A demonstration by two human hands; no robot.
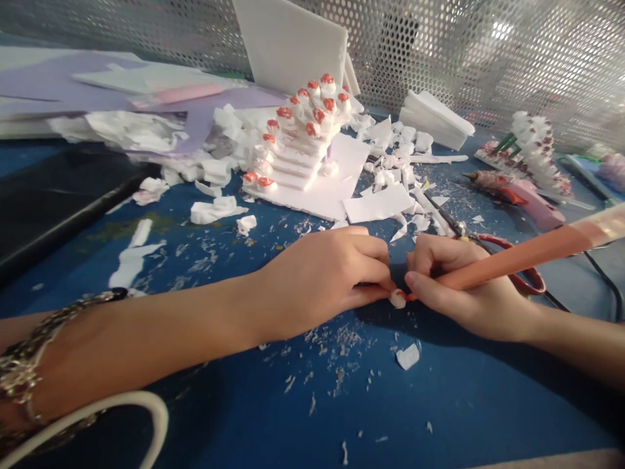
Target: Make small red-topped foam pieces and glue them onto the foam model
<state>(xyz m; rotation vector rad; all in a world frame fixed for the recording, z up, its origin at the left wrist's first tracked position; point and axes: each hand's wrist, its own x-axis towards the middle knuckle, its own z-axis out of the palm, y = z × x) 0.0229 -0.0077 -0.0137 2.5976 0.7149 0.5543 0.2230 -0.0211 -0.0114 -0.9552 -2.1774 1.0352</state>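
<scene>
My left hand (325, 280) reaches in from the left, thumb and fingertips closed on a small white foam ball (398, 300) just above the blue table. In my right hand (481, 303) is a thick orange marker (522, 255), slanting up to the right. Its red tip touches the ball's right side, where a bit of red shows. Beyond my hands stands a white foam stair model (295, 166) on a white base, with several red-topped white balls along its steps.
White foam scraps (390, 146) lie thick behind my right hand. Red-handled scissors (532, 277) rest partly hidden beside it. A pink glue gun (537, 202) and a second white model (530, 153) are at right. A black flat object (63, 195) lies left; a white cable (146, 407) curves in front.
</scene>
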